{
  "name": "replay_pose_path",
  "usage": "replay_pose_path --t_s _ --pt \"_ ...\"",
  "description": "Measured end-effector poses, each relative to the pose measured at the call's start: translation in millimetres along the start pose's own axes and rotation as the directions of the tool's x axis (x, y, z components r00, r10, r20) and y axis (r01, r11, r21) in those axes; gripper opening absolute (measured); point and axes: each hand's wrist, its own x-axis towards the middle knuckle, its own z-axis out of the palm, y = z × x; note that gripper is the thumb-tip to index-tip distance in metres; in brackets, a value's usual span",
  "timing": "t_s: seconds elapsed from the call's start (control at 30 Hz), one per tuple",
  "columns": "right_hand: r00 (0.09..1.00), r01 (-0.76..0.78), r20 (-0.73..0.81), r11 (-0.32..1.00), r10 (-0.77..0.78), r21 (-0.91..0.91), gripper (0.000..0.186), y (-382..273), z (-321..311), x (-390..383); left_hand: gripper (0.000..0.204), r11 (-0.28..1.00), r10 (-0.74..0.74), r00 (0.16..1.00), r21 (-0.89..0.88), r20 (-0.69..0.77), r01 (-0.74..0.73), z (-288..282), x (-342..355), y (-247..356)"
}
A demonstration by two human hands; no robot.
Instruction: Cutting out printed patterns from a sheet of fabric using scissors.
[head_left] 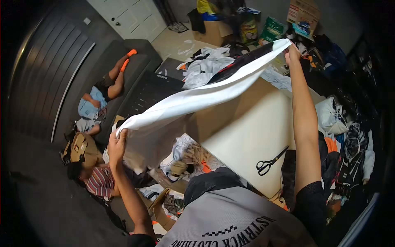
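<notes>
A long piece of white cloth is stretched in the air between my two hands, slanting up from left to right. My left hand pinches its lower left corner. At the upper right, my right hand grips the other end with the arm reaching far out. Black and red fabric shows along the cloth's far edge; whether it is part of the same piece I cannot tell. Below the cloth lies a cream tabletop, partly shaded by it. Black-handled scissors rest on the tabletop near its right edge.
Heaped garments lie beyond the table, with more clothes at its left. One person lies on a grey sofa; another in a striped shirt is at lower left. White bags and a cardboard box stand around.
</notes>
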Motion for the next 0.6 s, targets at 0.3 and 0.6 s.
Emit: replay_pose_path --t_s 0.3,0.6 --pt "0.975 0.077 -0.202 0.994 -0.092 -0.082 0.027 -36 -140 1 0.026 0.976 0.210 0.976 -0.043 -0.064 -0.213 50 19 11" --pt "0.821 0.242 -0.479 0.949 -0.311 -0.201 0.032 -91 -299 -28 0.026 0.970 0.226 0.879 -0.176 0.421 -0.165 129 -1 27"
